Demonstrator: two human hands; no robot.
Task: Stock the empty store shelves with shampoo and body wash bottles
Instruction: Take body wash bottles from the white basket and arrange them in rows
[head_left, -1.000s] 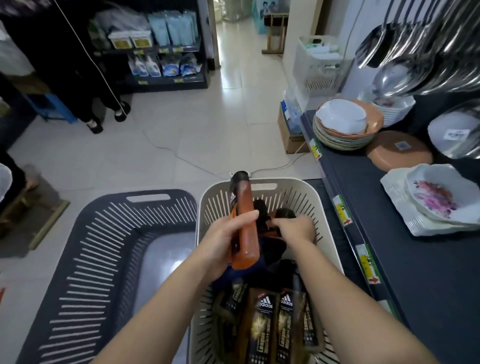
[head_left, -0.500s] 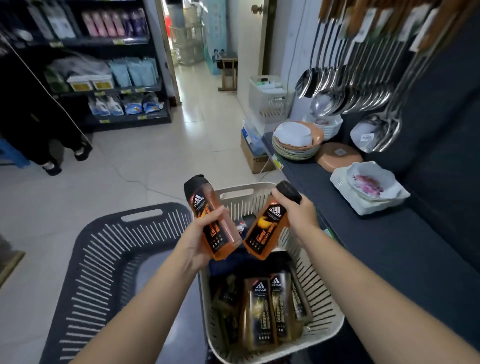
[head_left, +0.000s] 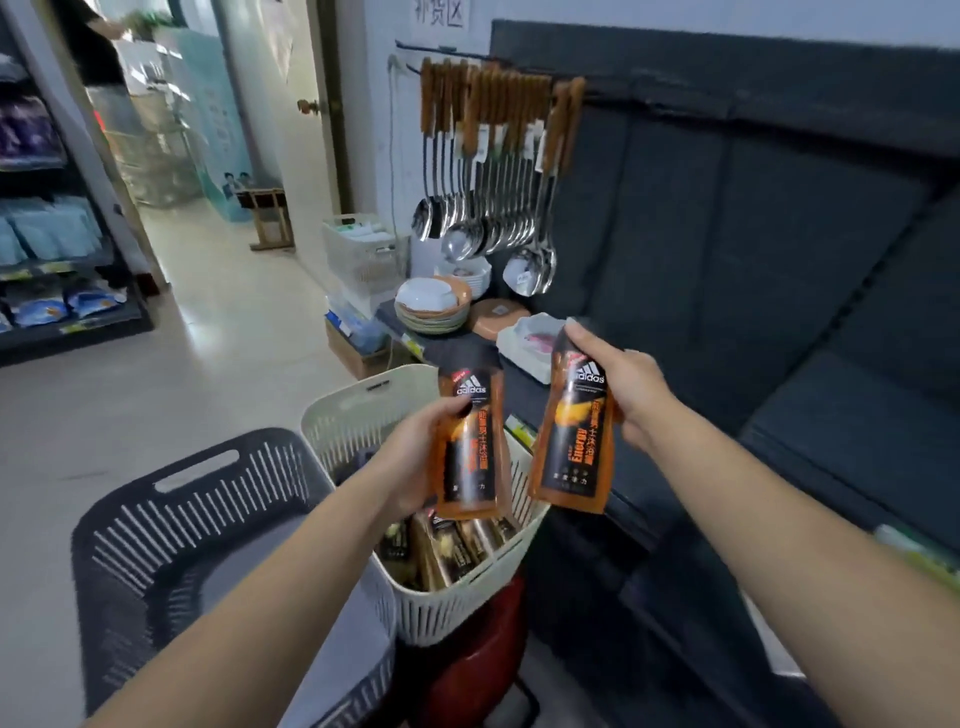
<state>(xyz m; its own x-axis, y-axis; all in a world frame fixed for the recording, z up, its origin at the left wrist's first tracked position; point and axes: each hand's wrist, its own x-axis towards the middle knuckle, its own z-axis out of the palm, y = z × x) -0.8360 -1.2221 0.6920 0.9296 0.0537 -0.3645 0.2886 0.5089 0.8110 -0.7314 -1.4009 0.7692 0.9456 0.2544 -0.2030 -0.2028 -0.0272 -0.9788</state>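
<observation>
The person's left hand (head_left: 415, 457) has its fingers clamped around an orange Adidas body wash bottle (head_left: 470, 447), held cap-up above the cream slotted basket (head_left: 358, 410). The right hand (head_left: 631, 395) grips a second orange Adidas bottle (head_left: 574, 431), fingers wrapped on its upper half, tilted slightly and held just beside the first, over the edge of the dark shelf (head_left: 831, 415). More dark-labelled bottles (head_left: 452, 545) lie packed in the cream basket, which sits on a red stool (head_left: 478, 639). A dark slotted basket (head_left: 171, 519) stands to its left. Ladles (head_left: 488, 223) hang above stacked bowls (head_left: 431, 306) at the shelf's far end.
</observation>
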